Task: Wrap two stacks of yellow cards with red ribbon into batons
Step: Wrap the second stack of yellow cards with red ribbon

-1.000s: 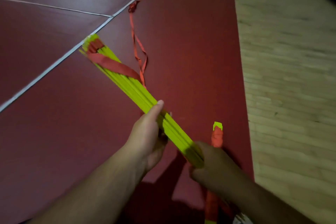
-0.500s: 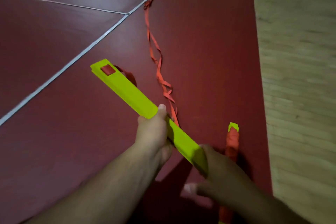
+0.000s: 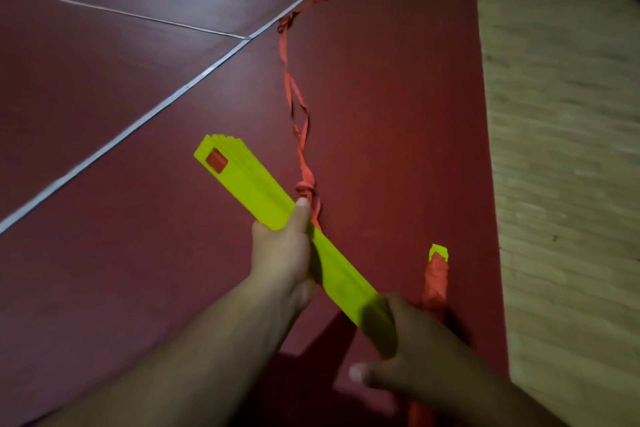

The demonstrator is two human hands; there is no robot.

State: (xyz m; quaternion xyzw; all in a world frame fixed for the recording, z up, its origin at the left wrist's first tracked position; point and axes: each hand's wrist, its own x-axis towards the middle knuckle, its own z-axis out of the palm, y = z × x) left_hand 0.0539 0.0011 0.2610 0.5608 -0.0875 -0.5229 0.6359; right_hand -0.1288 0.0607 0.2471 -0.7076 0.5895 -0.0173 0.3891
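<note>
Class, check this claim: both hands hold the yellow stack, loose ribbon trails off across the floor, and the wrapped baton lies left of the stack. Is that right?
Not quite. The head view shows the baton lying right of the stack, beside the right hand. The rest is correct: the left hand also holds the stack, and the ribbon trails across the floor.

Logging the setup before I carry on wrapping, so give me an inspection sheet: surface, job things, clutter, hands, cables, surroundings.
Surface: dark red mat with pale seam lines.
Job's things: yellow card stack held in both hands, red patch at its far end; red ribbon trailing away across the mat; wrapped baton lying on the mat, yellow tip showing.
Clutter: nothing seen.
Hands: left hand grips the stack's middle; right hand holds its near end.
Cables: nothing seen.
Surroundings: pale floor right of the mat.
</note>
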